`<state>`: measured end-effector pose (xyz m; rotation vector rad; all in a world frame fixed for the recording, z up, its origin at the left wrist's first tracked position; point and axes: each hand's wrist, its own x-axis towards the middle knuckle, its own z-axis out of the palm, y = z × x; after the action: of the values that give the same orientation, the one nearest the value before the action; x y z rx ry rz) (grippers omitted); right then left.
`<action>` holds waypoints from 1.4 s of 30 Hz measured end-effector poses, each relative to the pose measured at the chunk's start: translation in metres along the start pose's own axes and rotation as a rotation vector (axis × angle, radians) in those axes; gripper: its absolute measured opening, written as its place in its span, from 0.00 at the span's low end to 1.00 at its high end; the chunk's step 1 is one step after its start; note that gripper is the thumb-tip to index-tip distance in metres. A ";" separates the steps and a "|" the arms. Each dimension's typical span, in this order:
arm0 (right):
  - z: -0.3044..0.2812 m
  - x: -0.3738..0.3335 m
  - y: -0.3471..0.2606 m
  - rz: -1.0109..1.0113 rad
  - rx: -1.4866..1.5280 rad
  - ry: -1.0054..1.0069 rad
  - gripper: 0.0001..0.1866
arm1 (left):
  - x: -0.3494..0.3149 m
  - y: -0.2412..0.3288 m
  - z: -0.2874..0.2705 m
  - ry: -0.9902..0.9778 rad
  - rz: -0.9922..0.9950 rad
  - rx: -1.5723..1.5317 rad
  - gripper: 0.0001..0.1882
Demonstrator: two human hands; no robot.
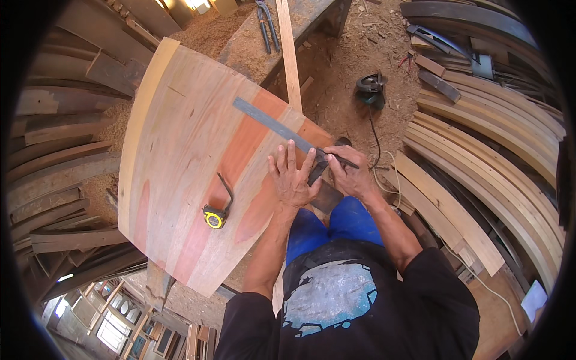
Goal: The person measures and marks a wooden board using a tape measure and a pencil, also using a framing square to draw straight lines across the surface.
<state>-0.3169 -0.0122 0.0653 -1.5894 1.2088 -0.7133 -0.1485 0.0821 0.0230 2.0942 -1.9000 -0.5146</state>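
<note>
- Black cloth of your shirt (414, 294), with a grey and blue print, is nearest; beyond it your blue trousers (351, 223) show.
- Your right hand (352, 175) has its fingers closed around a thin dark stick (343, 159), like a pencil, close to the square's handle.
- Your left hand (294, 185) lies palm down with fingers spread wide, fingertips at the square, gripping nothing that I can see.
- The metal square (273, 125) rests on the panel: its grey blade runs obliquely to the upper left, and its dark handle is at the panel's edge, partly covered by your hands.
- The wooden panel (180, 132), of pale and reddish boards, spreads in front of you and to your left.
- On it, well apart from your left hand, sits a black and yellow tape measure (214, 217).
- Past the panel, a narrow wooden strip (289, 60) slants beside dark long-handled pincers (267, 27), which lie on a dusty bench (243, 48).
- Farther to the right, a circular saw (371, 90) stands on the floor (345, 75) among wood chips, near stacked boards (480, 156).
</note>
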 end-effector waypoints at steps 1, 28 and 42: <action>0.000 0.001 0.000 -0.003 -0.005 -0.019 0.09 | 0.000 0.000 0.000 0.000 0.000 0.000 0.47; -0.004 0.012 0.008 -0.100 0.008 -0.100 0.08 | 0.001 0.003 -0.006 -0.016 -0.011 0.014 0.46; -0.029 0.001 0.021 -0.032 -0.194 -0.242 0.10 | 0.000 0.004 -0.003 0.003 -0.015 0.015 0.43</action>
<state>-0.3492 -0.0236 0.0562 -1.8011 1.1017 -0.4179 -0.1509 0.0815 0.0273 2.1189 -1.8943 -0.5019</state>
